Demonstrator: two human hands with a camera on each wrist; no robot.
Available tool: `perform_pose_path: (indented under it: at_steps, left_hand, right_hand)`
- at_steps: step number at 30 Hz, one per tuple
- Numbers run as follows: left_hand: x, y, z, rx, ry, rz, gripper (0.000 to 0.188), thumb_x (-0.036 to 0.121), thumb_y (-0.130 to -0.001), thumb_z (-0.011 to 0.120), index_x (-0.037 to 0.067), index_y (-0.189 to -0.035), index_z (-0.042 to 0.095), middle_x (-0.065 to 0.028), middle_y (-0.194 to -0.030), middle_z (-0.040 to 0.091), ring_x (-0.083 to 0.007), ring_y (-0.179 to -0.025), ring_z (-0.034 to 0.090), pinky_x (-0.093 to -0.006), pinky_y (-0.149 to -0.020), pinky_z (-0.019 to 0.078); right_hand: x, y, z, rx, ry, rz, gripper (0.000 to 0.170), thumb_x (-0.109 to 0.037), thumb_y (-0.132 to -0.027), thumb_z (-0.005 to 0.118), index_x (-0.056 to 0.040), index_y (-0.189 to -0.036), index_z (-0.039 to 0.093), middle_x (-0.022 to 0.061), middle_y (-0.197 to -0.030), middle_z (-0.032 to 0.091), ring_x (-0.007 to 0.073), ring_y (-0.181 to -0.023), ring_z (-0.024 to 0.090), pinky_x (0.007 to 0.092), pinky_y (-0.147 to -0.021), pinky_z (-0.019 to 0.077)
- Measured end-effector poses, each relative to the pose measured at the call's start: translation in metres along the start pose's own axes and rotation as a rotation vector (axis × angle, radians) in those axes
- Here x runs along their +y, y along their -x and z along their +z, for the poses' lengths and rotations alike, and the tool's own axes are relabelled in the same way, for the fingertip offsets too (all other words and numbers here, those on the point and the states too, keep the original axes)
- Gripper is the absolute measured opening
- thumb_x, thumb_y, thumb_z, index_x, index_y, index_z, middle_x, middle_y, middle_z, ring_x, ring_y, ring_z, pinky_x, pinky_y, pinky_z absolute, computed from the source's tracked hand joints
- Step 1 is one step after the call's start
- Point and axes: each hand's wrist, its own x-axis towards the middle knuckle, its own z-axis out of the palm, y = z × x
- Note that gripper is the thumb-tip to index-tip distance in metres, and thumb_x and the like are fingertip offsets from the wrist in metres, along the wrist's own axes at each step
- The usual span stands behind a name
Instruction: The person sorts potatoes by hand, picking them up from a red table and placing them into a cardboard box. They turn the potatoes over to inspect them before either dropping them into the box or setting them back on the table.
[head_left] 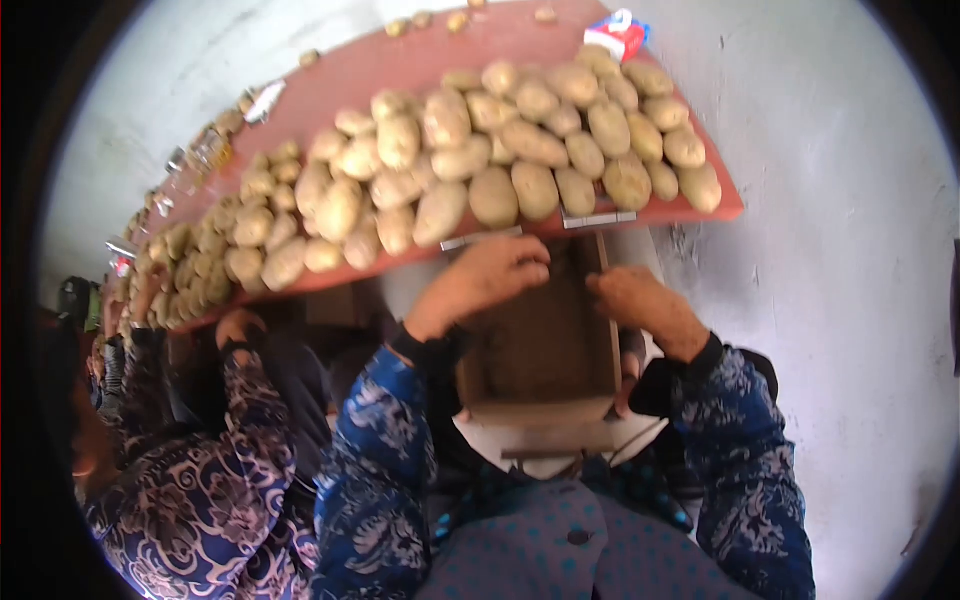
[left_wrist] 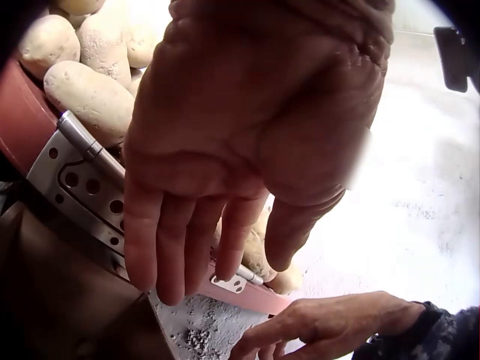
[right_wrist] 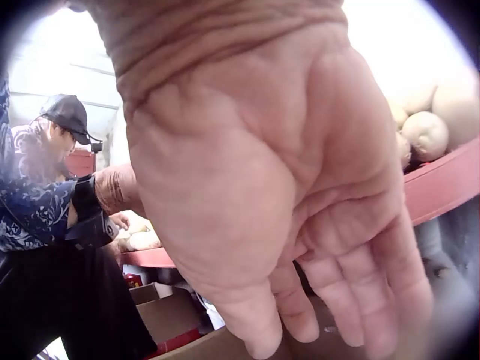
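My left hand (head_left: 487, 277) hovers over the left side of an open cardboard box (head_left: 540, 408), close to the table's front edge. In the left wrist view its fingers hang loosely bent with nothing in the palm. My right hand (head_left: 650, 305) is above the box's right wall, and the right wrist view shows its palm (right_wrist: 247, 172) bare, fingers relaxed. The inside of the box shows brown cardboard. Many potatoes (head_left: 440, 212) lie heaped on the red table (head_left: 715, 195) just beyond both hands.
Metal hinges (head_left: 600, 220) stick out at the table's front edge. A red, white and blue packet (head_left: 620, 35) lies at the far right corner. To the left sits another person in a patterned sleeve (head_left: 255, 400). A pale wall (head_left: 820, 250) stands at the right.
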Motion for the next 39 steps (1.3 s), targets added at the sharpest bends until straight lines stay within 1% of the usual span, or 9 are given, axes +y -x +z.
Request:
perform_pose_path:
  at_steps: [2, 13, 16, 21, 26, 32, 34, 37, 39]
  left_hand:
    - [-0.008, 0.001, 0.0, 0.025, -0.075, 0.05, 0.027, 0.022, -0.088, 0.062, 0.003, -0.107, 0.062, -0.0104, -0.086, 0.065, -0.019, -0.08, 0.061, -0.0313, -0.072, 0.0479]
    - [0.006, 0.0, -0.015, 0.061, -0.092, -0.049, 0.031, 0.023, -0.089, 0.06, 0.0, -0.109, 0.061, -0.0145, -0.09, 0.068, -0.0228, -0.085, 0.065, -0.0329, -0.075, 0.0496]
    - [0.006, 0.004, -0.02, 0.054, -0.082, -0.066, 0.031, 0.024, -0.089, 0.06, 0.0, -0.108, 0.062, -0.0142, -0.09, 0.068, -0.0233, -0.085, 0.065, -0.0331, -0.075, 0.0495]
    - [-0.008, 0.01, -0.021, 0.174, -0.141, -0.013, 0.03, 0.024, -0.088, 0.06, 0.001, -0.107, 0.063, -0.0139, -0.087, 0.068, -0.0222, -0.082, 0.064, -0.033, -0.073, 0.0487]
    - [-0.005, 0.005, -0.02, 0.097, -0.168, -0.03, 0.028, 0.022, -0.087, 0.061, 0.0, -0.105, 0.062, -0.0133, -0.087, 0.068, -0.0239, -0.08, 0.064, -0.0339, -0.071, 0.0489]
    - [-0.009, 0.0, -0.022, 0.087, -0.084, 0.004, 0.029, 0.027, -0.084, 0.062, 0.003, -0.1, 0.063, -0.0169, -0.088, 0.066, -0.0343, -0.089, 0.06, -0.0417, -0.078, 0.0462]
    - [-0.015, 0.0, -0.02, 0.111, -0.084, 0.052, 0.028, 0.026, -0.084, 0.062, 0.002, -0.099, 0.063, -0.0175, -0.087, 0.065, -0.0348, -0.088, 0.06, -0.0418, -0.077, 0.0464]
    - [-0.014, 0.001, -0.022, 0.109, -0.108, 0.074, 0.028, 0.021, -0.086, 0.062, -0.001, -0.104, 0.062, -0.0162, -0.084, 0.067, -0.0283, -0.08, 0.064, -0.036, -0.072, 0.0491]
    - [-0.013, 0.002, -0.023, 0.118, -0.094, 0.085, 0.029, 0.021, -0.085, 0.062, -0.001, -0.104, 0.062, -0.0163, -0.085, 0.067, -0.0289, -0.08, 0.064, -0.0364, -0.072, 0.0492]
  right_hand:
    - [-0.01, -0.002, -0.013, -0.113, 0.005, 0.026, 0.019, -0.017, -0.08, 0.062, -0.004, -0.094, 0.059, 0.0155, -0.08, 0.064, 0.0356, -0.08, 0.064, 0.0461, -0.069, 0.0515]
    - [-0.019, 0.0, 0.022, -0.434, -0.122, 0.185, 0.023, -0.018, -0.082, 0.062, -0.0039, -0.1, 0.058, 0.0173, -0.089, 0.063, 0.0356, -0.092, 0.061, 0.0449, -0.082, 0.048]
    - [-0.014, 0.004, 0.055, -0.369, -0.127, 0.149, 0.028, -0.019, -0.082, 0.063, -0.0051, -0.105, 0.056, 0.0181, -0.11, 0.059, 0.0362, -0.106, 0.056, 0.0473, -0.086, 0.0465]
    - [-0.009, 0.014, 0.095, -0.111, 0.01, 0.427, 0.034, -0.014, -0.084, 0.057, -0.0097, -0.118, 0.056, 0.0283, -0.143, 0.029, 0.0425, -0.12, 0.046, 0.0478, -0.09, 0.0473]
    - [-0.026, -0.002, 0.133, -0.237, 0.073, 0.542, 0.047, -0.024, -0.089, 0.055, -0.0125, -0.134, 0.045, 0.038, -0.147, 0.006, 0.0493, -0.127, 0.036, 0.0473, -0.101, 0.0419]
    - [-0.032, -0.016, 0.094, -0.257, -0.041, 0.794, 0.038, -0.021, -0.089, 0.054, -0.0096, -0.125, 0.056, 0.0344, -0.136, 0.039, 0.042, -0.122, 0.048, 0.0417, -0.097, 0.0455]
    - [-0.034, -0.023, 0.051, -0.527, 0.078, 0.378, 0.028, -0.021, -0.086, 0.057, -0.0072, -0.109, 0.065, 0.022, -0.114, 0.062, 0.0356, -0.106, 0.061, 0.0404, -0.088, 0.0509]
    - [-0.054, -0.015, 0.012, -0.188, -0.002, 0.051, 0.018, -0.014, -0.079, 0.057, -0.0059, -0.089, 0.07, 0.0159, -0.086, 0.069, 0.0302, -0.086, 0.068, 0.0366, -0.073, 0.0548]
    - [-0.073, -0.021, -0.001, -0.192, -0.006, 0.064, 0.018, -0.018, -0.08, 0.06, -0.0066, -0.091, 0.067, 0.0147, -0.087, 0.068, 0.0309, -0.088, 0.067, 0.0389, -0.073, 0.0539]
